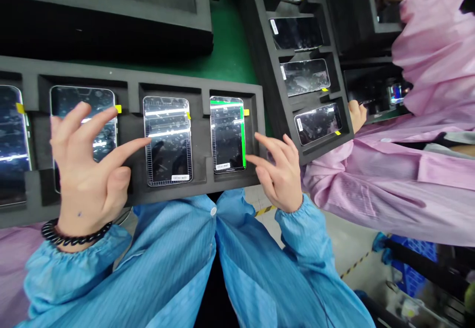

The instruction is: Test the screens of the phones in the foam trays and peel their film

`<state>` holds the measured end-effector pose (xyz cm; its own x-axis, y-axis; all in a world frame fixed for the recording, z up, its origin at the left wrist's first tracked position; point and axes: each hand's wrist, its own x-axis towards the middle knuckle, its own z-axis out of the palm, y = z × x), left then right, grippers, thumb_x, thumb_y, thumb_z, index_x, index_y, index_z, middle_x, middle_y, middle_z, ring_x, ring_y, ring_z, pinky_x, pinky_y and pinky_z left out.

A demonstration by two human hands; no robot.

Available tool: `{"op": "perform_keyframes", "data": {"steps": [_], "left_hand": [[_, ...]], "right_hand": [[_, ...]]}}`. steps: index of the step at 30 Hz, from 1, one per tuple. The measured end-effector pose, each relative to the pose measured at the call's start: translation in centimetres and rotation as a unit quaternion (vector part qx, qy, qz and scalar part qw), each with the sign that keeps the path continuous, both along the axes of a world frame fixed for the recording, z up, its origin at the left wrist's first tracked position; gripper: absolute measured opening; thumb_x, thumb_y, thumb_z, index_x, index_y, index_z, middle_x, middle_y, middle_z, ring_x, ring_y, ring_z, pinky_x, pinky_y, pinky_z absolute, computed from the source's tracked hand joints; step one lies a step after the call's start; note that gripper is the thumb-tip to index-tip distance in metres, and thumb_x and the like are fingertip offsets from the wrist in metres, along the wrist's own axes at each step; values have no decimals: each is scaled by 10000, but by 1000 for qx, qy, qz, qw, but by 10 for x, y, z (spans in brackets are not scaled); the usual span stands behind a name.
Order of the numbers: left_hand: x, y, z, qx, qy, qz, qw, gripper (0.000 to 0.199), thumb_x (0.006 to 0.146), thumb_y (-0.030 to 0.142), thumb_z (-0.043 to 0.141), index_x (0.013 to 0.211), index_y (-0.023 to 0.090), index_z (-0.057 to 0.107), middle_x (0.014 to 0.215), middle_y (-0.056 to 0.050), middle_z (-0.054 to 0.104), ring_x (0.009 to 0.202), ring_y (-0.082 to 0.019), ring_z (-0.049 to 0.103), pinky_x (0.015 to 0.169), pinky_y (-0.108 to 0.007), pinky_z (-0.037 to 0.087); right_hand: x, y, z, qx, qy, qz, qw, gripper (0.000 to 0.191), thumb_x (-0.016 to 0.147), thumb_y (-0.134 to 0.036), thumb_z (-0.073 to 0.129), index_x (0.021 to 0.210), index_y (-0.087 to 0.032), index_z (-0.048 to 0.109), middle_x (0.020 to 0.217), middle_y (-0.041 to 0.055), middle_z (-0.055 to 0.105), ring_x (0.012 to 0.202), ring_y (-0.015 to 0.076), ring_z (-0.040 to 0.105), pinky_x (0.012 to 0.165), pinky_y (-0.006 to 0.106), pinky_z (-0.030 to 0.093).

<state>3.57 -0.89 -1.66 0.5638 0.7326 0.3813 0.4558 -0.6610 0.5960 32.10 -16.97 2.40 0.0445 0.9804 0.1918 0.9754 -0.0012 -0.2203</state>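
Observation:
A black foam tray (170,81) lies before me with several phones in its pockets. My left hand (89,164) is spread above a phone (98,150), one fingertip at the left edge of the neighbouring phone (168,155), whose screen shows a grid pattern. My right hand (280,169) has its fingers apart and holds nothing. One of its fingertips is at the right edge of another phone (227,140), which shows a green band along its top and right side. A yellow tab (246,113) sticks out beside that phone.
A second black tray (260,56) with several phones stands at the right. Beyond it sits a person in a pink sleeve (434,36), a hand (356,116) near the tray's edge. Another black tray (202,1) lies at the upper left on a green surface (230,46).

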Motion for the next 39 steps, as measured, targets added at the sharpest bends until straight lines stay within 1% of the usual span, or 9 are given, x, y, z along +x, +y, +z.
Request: {"op": "perform_keyframes", "data": {"steps": [4, 8, 13, 17, 24, 29, 33, 37, 39], "left_hand": [[-1, 0, -1, -1, 3, -3, 1000, 435, 1025, 517, 308, 1378, 470, 558, 1592, 112, 386, 1519, -296, 277, 1265, -632, 114], [-4, 1, -4, 0, 5, -10, 1000, 442, 1029, 502, 299, 1393, 464, 546, 1607, 105, 362, 1527, -288, 258, 1272, -623, 100], [-4, 1, -4, 5, -9, -7, 1000, 450, 1022, 478, 317, 1374, 411, 590, 1596, 68, 392, 1519, -300, 279, 1272, -626, 109], [-3, 1, -5, 14, -18, -3, 1000, 458, 1015, 484, 323, 1364, 394, 606, 1586, 44, 414, 1514, -306, 294, 1271, -631, 122], [-4, 2, -6, 12, -13, -3, 1000, 458, 1014, 501, 325, 1332, 391, 636, 1581, 41, 422, 1513, -316, 293, 1263, -641, 121], [-3, 2, -5, 21, -11, -2, 1000, 467, 1018, 519, 318, 1334, 387, 636, 1573, 35, 433, 1507, -318, 308, 1257, -637, 137], [-3, 2, -5, 21, -6, 0, 1000, 470, 1017, 527, 320, 1325, 383, 644, 1573, 43, 432, 1507, -312, 308, 1261, -630, 137], [-2, 1, -4, 20, -9, 5, 1000, 471, 1013, 539, 317, 1320, 394, 643, 1568, 57, 437, 1505, -307, 310, 1262, -628, 141], [-2, 1, -4, 22, -8, 5, 1000, 466, 1013, 532, 322, 1320, 392, 644, 1567, 54, 438, 1506, -309, 310, 1261, -629, 148]], "right_hand": [[5, 51, -8, 4, -18, 3, 1000, 434, 1069, -364, 315, 1152, -246, 725, 1494, 81, 541, 1322, 243, 518, 1199, 519, 314], [1, 95, -18, -33, -58, 23, 998, 392, 1067, -402, 346, 1269, -270, 655, 1584, 63, 437, 1378, 256, 464, 1218, 551, 260], [-4, 113, -24, -62, -70, 31, 995, 382, 1062, -411, 368, 1285, -241, 627, 1616, 87, 384, 1406, 281, 436, 1227, 579, 232], [-8, 102, -19, -61, -70, 57, 994, 358, 1057, -386, 390, 1213, -228, 671, 1596, 91, 418, 1393, 288, 451, 1228, 588, 228], [-21, 52, -13, -56, -40, 104, 992, 351, 1048, -354, 413, 1216, -219, 690, 1559, 112, 468, 1350, 265, 485, 1229, 564, 239], [-34, 23, -9, -55, -7, 136, 989, 350, 1045, -336, 407, 1096, -193, 723, 1509, 117, 530, 1313, 238, 520, 1235, 541, 244], [-32, 14, -4, -64, 39, 153, 985, 391, 1051, -359, 390, 988, -232, 754, 1470, 64, 577, 1297, 216, 536, 1235, 514, 267], [-23, 14, -2, -25, 67, 115, 991, 404, 1049, -359, 381, 1021, -267, 774, 1457, 52, 588, 1277, 224, 544, 1214, 517, 306], [-22, 16, -5, -16, 60, 121, 991, 403, 1050, -366, 381, 1041, -266, 771, 1464, 65, 580, 1280, 227, 542, 1217, 523, 292]]}}
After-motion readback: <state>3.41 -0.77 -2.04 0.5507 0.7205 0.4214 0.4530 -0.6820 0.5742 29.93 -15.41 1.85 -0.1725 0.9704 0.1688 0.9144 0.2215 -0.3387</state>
